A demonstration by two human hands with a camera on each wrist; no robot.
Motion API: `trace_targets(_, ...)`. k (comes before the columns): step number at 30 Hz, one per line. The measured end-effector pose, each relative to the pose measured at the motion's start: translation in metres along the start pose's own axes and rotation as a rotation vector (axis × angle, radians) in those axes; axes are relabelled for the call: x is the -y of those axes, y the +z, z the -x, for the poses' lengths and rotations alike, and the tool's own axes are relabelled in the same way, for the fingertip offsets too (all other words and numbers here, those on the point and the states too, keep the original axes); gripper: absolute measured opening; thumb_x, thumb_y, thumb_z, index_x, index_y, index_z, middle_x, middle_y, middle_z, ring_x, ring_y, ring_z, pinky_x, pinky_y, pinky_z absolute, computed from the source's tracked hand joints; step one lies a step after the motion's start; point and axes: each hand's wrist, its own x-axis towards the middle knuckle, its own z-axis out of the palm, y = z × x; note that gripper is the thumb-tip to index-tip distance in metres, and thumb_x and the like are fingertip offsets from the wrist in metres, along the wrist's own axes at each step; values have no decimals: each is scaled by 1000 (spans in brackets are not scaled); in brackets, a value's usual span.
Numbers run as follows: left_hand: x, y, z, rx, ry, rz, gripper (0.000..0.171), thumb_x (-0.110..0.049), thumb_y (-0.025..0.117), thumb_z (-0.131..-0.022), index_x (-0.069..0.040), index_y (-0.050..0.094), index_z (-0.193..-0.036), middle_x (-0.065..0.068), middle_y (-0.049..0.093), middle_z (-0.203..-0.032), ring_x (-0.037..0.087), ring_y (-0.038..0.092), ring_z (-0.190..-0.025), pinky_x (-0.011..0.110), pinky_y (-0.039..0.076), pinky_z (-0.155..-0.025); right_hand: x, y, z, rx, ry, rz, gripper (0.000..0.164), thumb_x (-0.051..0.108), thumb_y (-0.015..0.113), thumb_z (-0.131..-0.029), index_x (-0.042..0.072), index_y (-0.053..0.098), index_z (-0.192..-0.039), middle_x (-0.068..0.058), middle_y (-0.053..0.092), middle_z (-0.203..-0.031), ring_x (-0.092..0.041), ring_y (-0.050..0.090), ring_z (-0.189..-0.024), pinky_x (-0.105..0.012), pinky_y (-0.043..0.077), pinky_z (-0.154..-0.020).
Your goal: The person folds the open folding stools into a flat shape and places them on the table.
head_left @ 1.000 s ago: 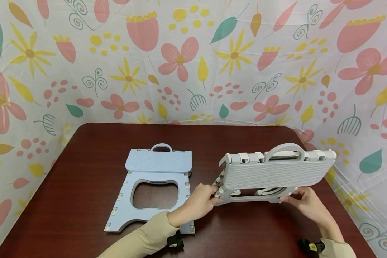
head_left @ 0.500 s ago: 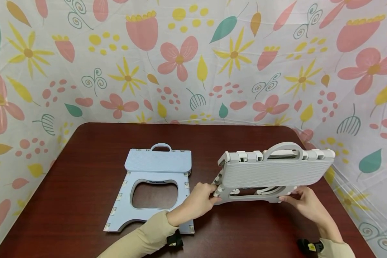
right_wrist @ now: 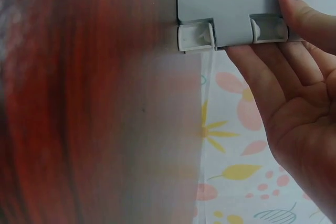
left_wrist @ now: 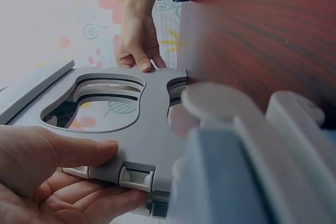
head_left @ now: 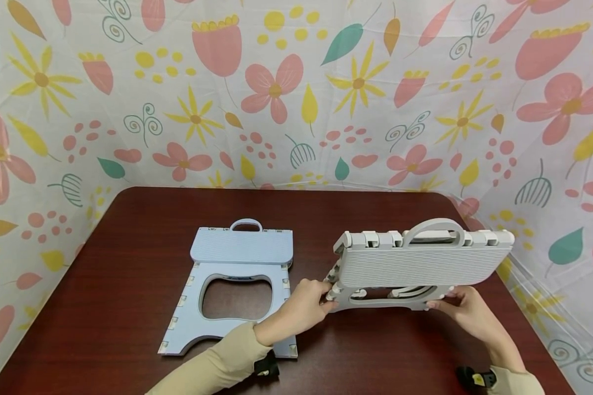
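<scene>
A grey folding step stool (head_left: 420, 266) stands partly folded on the right of the table, its ridged top bent along the middle and its loop handle uppermost. My left hand (head_left: 301, 307) grips the hinged left edge of its leg panel, low down. In the left wrist view the thumb (left_wrist: 97, 153) lies on the flat face with the fingers curled under the hinges. At the lower right edge my right hand (head_left: 469, 315) pinches the same panel. The right wrist view shows that thumb (right_wrist: 299, 9) on the face and fingers behind the edge.
A pale blue folding stool (head_left: 239, 247) lies folded flat left of the grey one, under my left forearm. Both rest on a dark red-brown table (head_left: 128, 263). A flower-patterned sheet (head_left: 277, 137) hangs behind and beside the table.
Both hands keep their hold on the grey stool. Only a very slight shift of the whole view shows; the stools stay where they were.
</scene>
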Motion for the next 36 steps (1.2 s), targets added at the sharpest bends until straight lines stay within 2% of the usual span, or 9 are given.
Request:
trace_targets(13, -1, 0, 0, -15, -3, -43, 8, -12, 73, -85, -6, 69, -83, 1, 68, -71, -2, 44, -58, 11, 37, -50, 1, 1, -1, -6, -32, -13, 18, -9, 75, -75, 6, 72, -86, 19, 69, -84, 7, 62, -77, -11, 46, -65)
trace_targets(19, 0, -3, 2, -5, -22, -100, 13, -20, 73, -86, -8, 71, -84, -5, 64, -66, -2, 40, -54, 12, 33, -47, 2, 0, 1, -5, -22, 2, 18, -6, 76, -75, 7, 73, -88, 20, 70, -86, 8, 62, -79, -10, 46, -67)
trace_targets(21, 0, -5, 3, 6, -24, -117, 15, -24, 72, -87, -9, 72, -84, -8, 58, -61, -3, 36, -50, 13, 29, -44, 3, -1, 2, -10, -5, 34, 17, -3, 77, -76, 8, 74, -87, 20, 70, -85, 9, 61, -80, -9, 45, -68)
trace_targets(25, 1, -12, 5, 18, -21, -140, 21, -31, 70, -89, -12, 72, -79, -13, 46, -53, -4, 29, -45, 14, 24, -41, 8, -5, 3, -36, 52, 184, 15, 12, 82, -75, 17, 75, -88, 22, 69, -85, 16, 57, -83, -4, 41, -71)
trace_targets(28, 2, -17, 8, -8, -39, -160, 28, -38, 70, -87, -15, 69, -71, -15, 42, -52, -4, 28, -44, 15, 23, -41, 12, -9, 4, -54, 95, 281, 19, 23, 85, -73, 23, 76, -89, 23, 68, -87, 21, 52, -86, -2, 37, -72)
trace_targets(30, 2, -21, 10, -42, -62, -178, 32, -42, 71, -85, -14, 66, -68, -14, 39, -51, -2, 27, -44, 16, 23, -41, 14, -12, 5, -61, 105, 302, 22, 26, 86, -72, 23, 75, -91, 22, 69, -88, 22, 50, -87, -2, 36, -72)
trace_targets(33, 1, -26, 12, -92, -101, -200, 39, -46, 73, -81, -9, 65, -74, -11, 37, -50, 1, 30, -45, 18, 26, -41, 13, -14, 5, -75, 109, 308, 26, 28, 87, -70, 21, 75, -92, 20, 70, -87, 24, 49, -88, -2, 37, -72)
trace_targets(36, -1, -29, 12, -82, -126, -184, 50, -47, 75, -79, -1, 64, -93, -4, 49, -55, 6, 41, -47, 19, 34, -44, 12, -15, 6, -87, 116, 325, 30, 30, 88, -69, 20, 73, -94, 18, 71, -85, 26, 47, -88, -2, 36, -72)
